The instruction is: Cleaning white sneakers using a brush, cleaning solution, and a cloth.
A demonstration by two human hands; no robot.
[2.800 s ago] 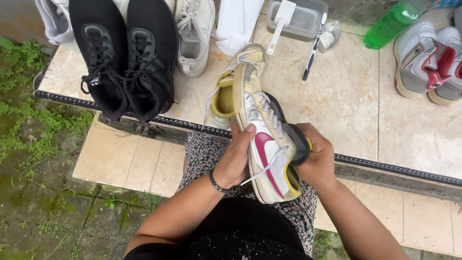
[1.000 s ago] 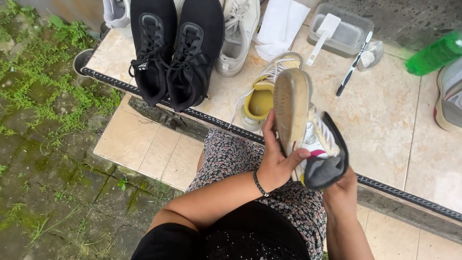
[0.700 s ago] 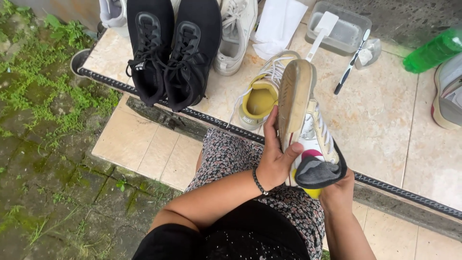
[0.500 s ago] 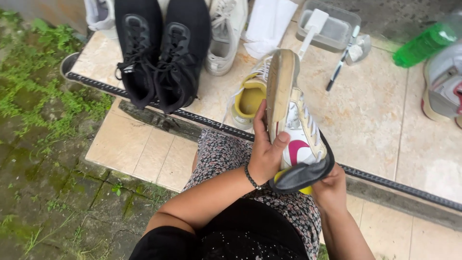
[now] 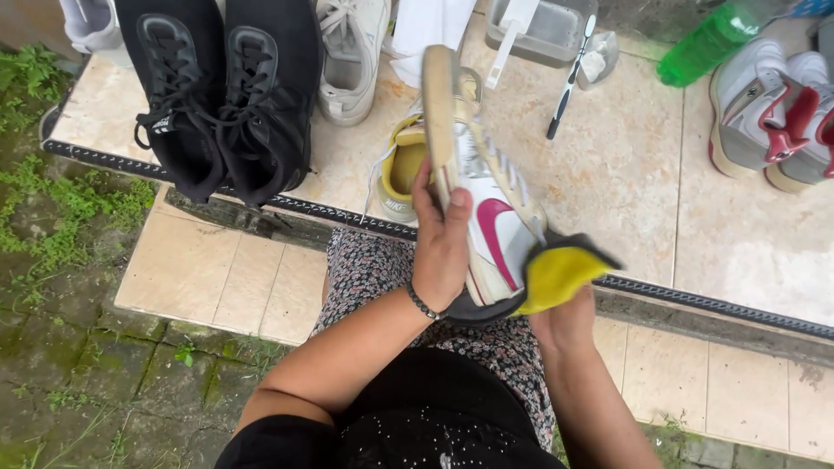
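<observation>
The white sneaker with the pink swoosh is up on its edge now, sole turned to the left, where a moment ago it lay sideways in the lap. The left hand is wrapped tight around its heel end. The right hand has swung the cloth round so its yellow face shows, bunched in closed fingers against the heel. Looks like wiping has moved there. Its partner shoe waits on the tiled step.

Left hand grips white sneaker on edge; right hand at 3 o'clock presses yellow cloth against it.
</observation>
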